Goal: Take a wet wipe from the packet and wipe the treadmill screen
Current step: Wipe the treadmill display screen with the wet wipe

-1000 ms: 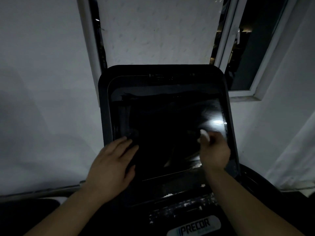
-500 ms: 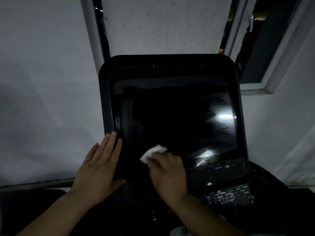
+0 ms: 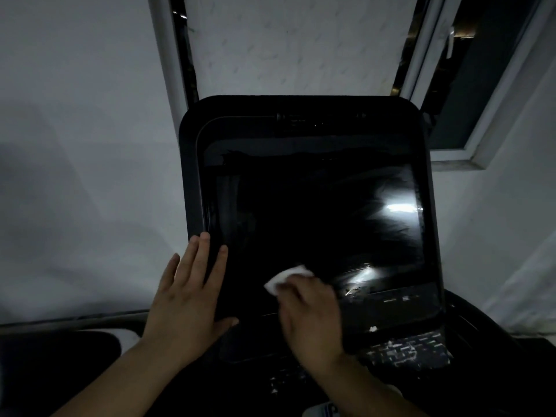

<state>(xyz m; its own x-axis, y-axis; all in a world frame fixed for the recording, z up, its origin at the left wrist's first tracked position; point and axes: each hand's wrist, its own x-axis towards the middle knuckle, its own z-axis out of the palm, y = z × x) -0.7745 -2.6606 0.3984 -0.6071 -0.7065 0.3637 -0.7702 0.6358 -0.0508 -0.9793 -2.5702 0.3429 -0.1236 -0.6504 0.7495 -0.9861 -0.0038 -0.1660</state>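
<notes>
The dark treadmill screen [image 3: 316,212] fills the middle of the view, tilted up toward me, with bright glare patches on its right side. My right hand [image 3: 310,317] presses a folded white wet wipe [image 3: 285,276] against the lower middle of the glass; only the wipe's upper end shows beyond my fingers. My left hand [image 3: 188,299] lies flat with fingers spread on the screen's lower left corner and frame. The wipe packet is not in view.
Below the screen sits the console keypad [image 3: 409,350] with worn white marks. A grey wall [image 3: 75,145] runs behind on the left. A white window frame [image 3: 478,124] and a pale blind [image 3: 294,43] stand behind the screen.
My right hand swept the wipe from the screen's right edge to its lower middle. My left hand shifted left onto the frame's corner. The camera tilted slightly.
</notes>
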